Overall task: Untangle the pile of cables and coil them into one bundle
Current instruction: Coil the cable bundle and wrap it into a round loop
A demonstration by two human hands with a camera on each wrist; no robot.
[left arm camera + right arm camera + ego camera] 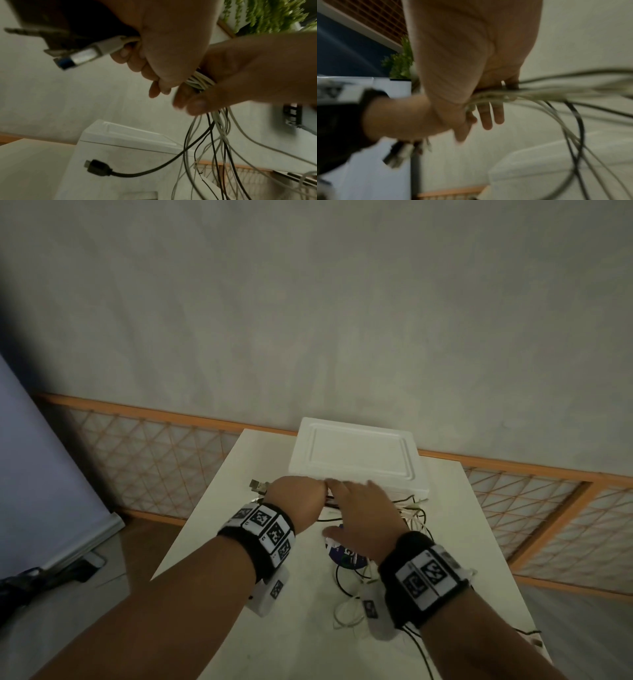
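Note:
Several white and black cables [415, 513] lie tangled on a white table [219, 535], and part of them is gathered into a bundle [199, 81]. My left hand [298, 499] grips that bundle in a fist. USB plugs [256, 486] stick out of the fist to the left; one is white with a blue tip [82, 55]. My right hand [356, 508] lies over the bundle right beside the left hand, fingers [488, 119] stretched out and thumb spread. Loose strands [216, 142] hang below both hands. A black plug [97, 167] dangles on one of them.
A white foam box [356, 453] stands on the table just beyond my hands. A blue and white round thing [346, 556] lies under my right wrist among loose cable loops [346, 611]. An orange lattice rail [154, 460] runs along the wall behind the table.

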